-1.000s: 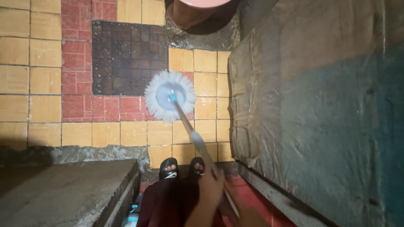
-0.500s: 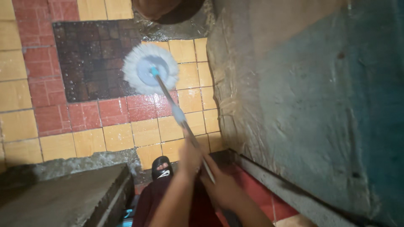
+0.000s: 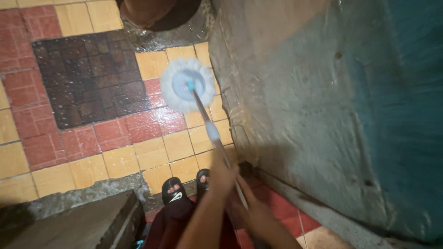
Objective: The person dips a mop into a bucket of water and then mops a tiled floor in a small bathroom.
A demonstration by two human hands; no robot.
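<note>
A round white mop head point(image 3: 187, 85) with a blue hub rests on wet yellow and red floor tiles point(image 3: 115, 157). Its metal handle point(image 3: 217, 138) slants down toward me. My left hand point(image 3: 222, 175) grips the handle higher up. My right hand point(image 3: 251, 210) grips it lower, nearer my body. Both hands are closed around the pole. My feet in black sandals point(image 3: 174, 190) stand at the tile edge.
A rough grey and teal wall point(image 3: 323, 106) runs along the right. A dark brick-pattern patch point(image 3: 87, 78) lies left of the mop. A brown round tub point(image 3: 150, 11) stands at the top. A concrete step point(image 3: 69, 221) sits bottom left.
The mop head has slid right, off the dark patch's edge toward the wall, over yellow tiles. The view has tilted, and both hands stay on the handle.
</note>
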